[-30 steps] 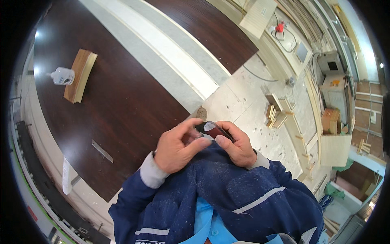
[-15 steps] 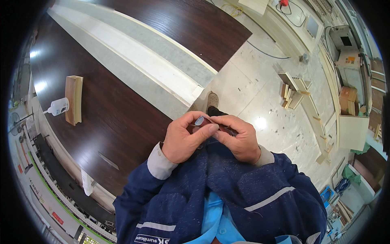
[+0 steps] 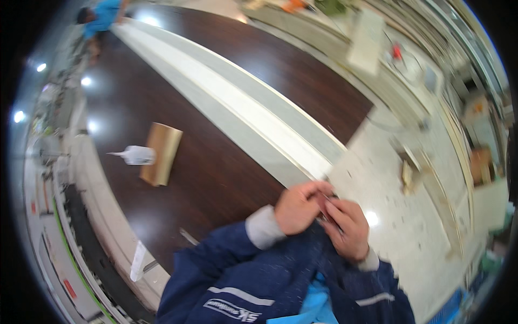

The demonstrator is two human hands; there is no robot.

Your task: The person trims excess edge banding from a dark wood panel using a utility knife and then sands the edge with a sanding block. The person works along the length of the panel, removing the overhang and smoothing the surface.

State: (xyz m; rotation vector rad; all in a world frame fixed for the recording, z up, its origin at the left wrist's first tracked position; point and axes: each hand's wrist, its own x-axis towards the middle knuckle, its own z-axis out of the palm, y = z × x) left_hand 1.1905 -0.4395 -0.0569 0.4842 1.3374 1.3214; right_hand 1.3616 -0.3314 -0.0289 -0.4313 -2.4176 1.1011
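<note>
Both hands meet in front of my chest, at the near end of a long grey-and-white panel. My left hand is closed, its fingers pinching a small reddish-brown folded piece. My right hand grips the same piece from the other side, fingers curled round it. The piece looks thin and sheet-like, but motion blur and my fingers hide most of it. Beneath the panel lies a dark brown wood-grain board.
A white squeeze bottle rests against a wooden block on the board's left. A thin flat strip lies near my left sleeve. Wood offcuts sit on the floor at right. A person in blue stands at the far left end.
The view has swung, so the board, bottle and block appear farther right. Both hands still hold the reddish-brown piece, their fingers shifted around it. A person has come into view at the far end.
</note>
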